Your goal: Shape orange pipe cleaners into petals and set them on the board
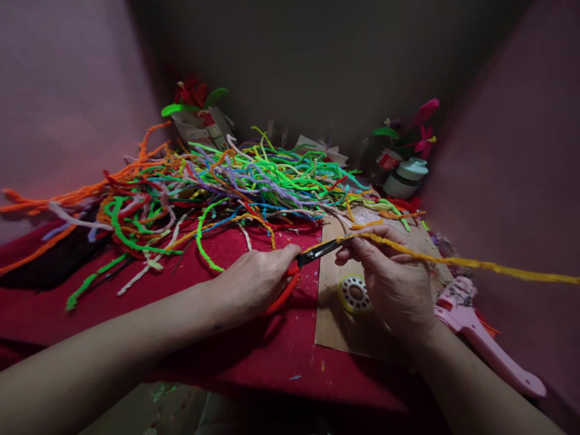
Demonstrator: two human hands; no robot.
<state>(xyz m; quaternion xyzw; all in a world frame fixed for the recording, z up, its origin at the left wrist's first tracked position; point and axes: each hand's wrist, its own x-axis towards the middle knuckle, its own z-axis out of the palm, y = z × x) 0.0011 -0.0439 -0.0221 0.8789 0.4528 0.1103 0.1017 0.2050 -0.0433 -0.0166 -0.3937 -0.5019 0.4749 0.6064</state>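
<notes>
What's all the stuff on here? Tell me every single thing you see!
cloth: one, red, spread under everything
pile of pipe cleaners: one, many colours, back of the cloth
board: one, brown, on the cloth at right
tape roll: one, yellowish, on the board
glue gun: one, pink, right of the board
jar: one, white, back right
red flower: one, red with green leaves, back left
pink flowers: a small bunch, pink, behind the jar
scissors: one, red handles, dark blades, above the board's left edge
yellow pipe cleaner: one, yellow, stretching off right
left hand: one, holding the scissors
right hand: one, holding the yellow pipe cleaner at the blades
</notes>
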